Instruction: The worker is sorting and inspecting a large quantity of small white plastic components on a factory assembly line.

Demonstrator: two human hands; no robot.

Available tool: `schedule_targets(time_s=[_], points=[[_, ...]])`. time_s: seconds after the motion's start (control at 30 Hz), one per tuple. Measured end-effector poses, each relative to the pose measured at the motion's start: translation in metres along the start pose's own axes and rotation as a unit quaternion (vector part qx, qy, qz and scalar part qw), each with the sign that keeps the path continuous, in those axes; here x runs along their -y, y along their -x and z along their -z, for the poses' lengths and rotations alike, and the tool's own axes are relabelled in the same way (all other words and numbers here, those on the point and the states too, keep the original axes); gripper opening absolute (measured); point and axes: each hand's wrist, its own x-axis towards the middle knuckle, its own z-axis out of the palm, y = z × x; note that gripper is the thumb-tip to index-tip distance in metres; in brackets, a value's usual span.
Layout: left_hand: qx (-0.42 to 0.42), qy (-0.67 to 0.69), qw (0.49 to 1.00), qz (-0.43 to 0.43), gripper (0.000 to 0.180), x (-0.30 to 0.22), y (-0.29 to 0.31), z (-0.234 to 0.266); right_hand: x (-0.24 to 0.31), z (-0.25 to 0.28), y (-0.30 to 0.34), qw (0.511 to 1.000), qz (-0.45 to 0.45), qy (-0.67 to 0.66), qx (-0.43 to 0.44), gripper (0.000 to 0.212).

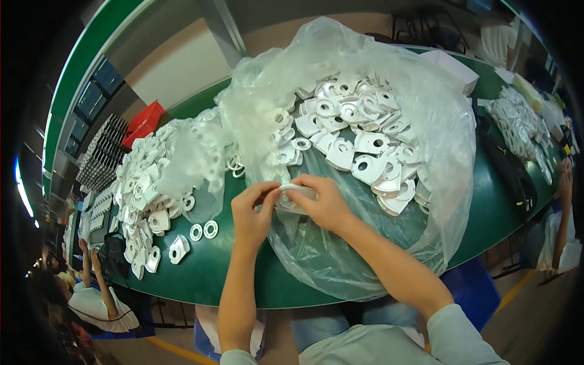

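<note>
Between my two hands I hold a white plastic part at the near rim of a clear plastic bag. My left hand pinches its left side, and my right hand grips it from the right with the thumb on top. The fingers hide much of its shape. Just beyond, the spread-open plastic bag holds a heap of white plastic parts, each with a round hole. To the left of my hands, two white rings and a single white part lie on the green table.
A large pile of similar white parts covers the table's left side, partly under another plastic sheet. Behind it stand a red bin and stacked grey trays. A dark bag and clear bags lie right. People sit at both ends.
</note>
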Motion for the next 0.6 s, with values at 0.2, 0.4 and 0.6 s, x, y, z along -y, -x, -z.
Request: schedule_targets(time_s=[0.2,0.4,0.6], points=[[-0.072,-0.148,0.955,-0.247,0.022,-0.024,0.002,0.006,0.013,0.006,0.001,0.905,0.345,0.221,-0.117,0.026],[-0.14,-0.153,0.908,-0.365,0.026,-0.042,0.011,0.004,0.035,0.01,0.011,0.849,0.44,0.252,-0.149,0.03],[-0.12,-0.154,0.9,-0.39,0.023,-0.05,0.016,0.008,0.04,0.008,0.016,0.848,0.46,0.222,-0.14,0.024]])
